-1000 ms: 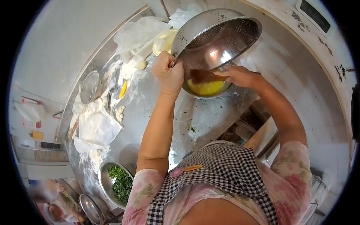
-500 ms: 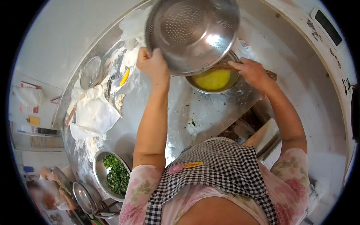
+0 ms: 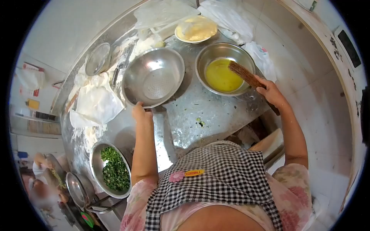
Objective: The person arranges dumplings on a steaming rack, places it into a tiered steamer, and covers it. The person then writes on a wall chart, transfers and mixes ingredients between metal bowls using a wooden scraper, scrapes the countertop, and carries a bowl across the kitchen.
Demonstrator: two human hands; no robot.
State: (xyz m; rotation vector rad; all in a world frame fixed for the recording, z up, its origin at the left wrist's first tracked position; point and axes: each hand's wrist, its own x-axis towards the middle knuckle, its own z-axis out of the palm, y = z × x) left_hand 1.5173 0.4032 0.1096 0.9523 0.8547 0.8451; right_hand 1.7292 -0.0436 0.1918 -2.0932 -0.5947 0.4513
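My left hand [image 3: 142,111] grips the near rim of a steel colander [image 3: 156,79], its thumb over the edge. The colander's perforated inside faces up, tilted slightly. To its right stands a steel bowl [image 3: 227,49] holding clear yellow liquid [image 3: 220,79]. In my right hand [image 3: 271,93] is a rough brown stick-like tool [image 3: 243,71], flat and bark-like in texture. Its far end hangs over the bowl, above the liquid; whether it touches the bowl's rim I cannot tell.
A bowl of chopped greens [image 3: 115,169] stands at lower left. Beyond lies a plate of pale yellow food [image 3: 196,32] near plastic bags [image 3: 227,17]. Left of the colander are a floury white cloth [image 3: 96,106] and a round sieve [image 3: 98,59]. Another person [image 3: 42,184] is at far lower left.
The colander has come down from over the bowl to the left, now with its inside facing up. My right hand has moved slightly down and right, and the tool's end shows over the bowl.
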